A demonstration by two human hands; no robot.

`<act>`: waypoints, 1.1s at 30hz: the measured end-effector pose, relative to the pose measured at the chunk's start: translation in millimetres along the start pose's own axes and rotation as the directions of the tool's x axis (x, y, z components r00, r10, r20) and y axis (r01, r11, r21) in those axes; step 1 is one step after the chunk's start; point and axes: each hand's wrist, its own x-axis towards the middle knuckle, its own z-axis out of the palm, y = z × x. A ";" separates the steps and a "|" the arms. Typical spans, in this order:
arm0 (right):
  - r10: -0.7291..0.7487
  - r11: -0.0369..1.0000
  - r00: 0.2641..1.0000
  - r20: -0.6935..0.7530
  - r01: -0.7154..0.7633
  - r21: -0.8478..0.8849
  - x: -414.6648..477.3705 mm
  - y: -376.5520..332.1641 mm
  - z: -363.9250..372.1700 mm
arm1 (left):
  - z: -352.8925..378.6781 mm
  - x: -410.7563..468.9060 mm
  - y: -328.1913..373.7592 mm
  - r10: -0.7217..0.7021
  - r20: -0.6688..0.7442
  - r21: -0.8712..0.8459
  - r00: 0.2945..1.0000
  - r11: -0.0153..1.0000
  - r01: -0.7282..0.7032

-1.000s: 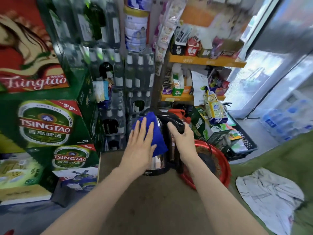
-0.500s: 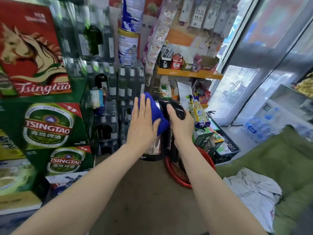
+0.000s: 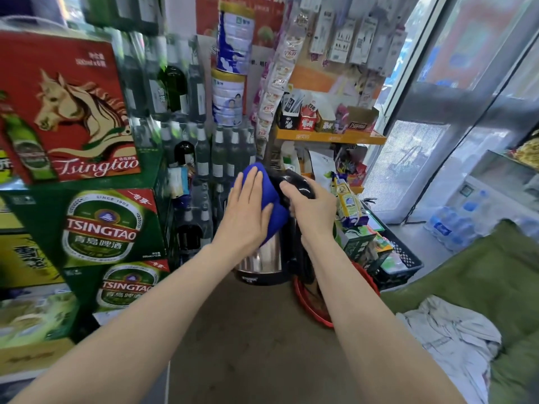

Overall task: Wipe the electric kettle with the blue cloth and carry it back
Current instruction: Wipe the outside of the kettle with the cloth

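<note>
The kettle (image 3: 264, 255), lifted off the floor since a second ago, is gripped at its handle by the right hand (image 3: 313, 212) while the cloth (image 3: 269, 202) is pressed flat by the left hand (image 3: 248, 220): carrying is underway.

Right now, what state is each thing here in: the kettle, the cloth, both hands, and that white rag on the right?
Electric kettle: upright, lid shut.
Blue cloth: pressed against the kettle's upper side.
Left hand: flat, fingers spread over the cloth.
Right hand: closed around the kettle's black handle.
White rag: crumpled, lying loose, untouched.
Red basin: behind the right forearm, contents hidden.
</note>
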 end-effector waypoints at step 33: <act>0.077 0.979 0.989 -0.127 -0.050 0.198 -1.3 6.8 1.1 | 44.8 -34.7 17.8 0.046 -0.053 0.282 0.998 0.959 -0.030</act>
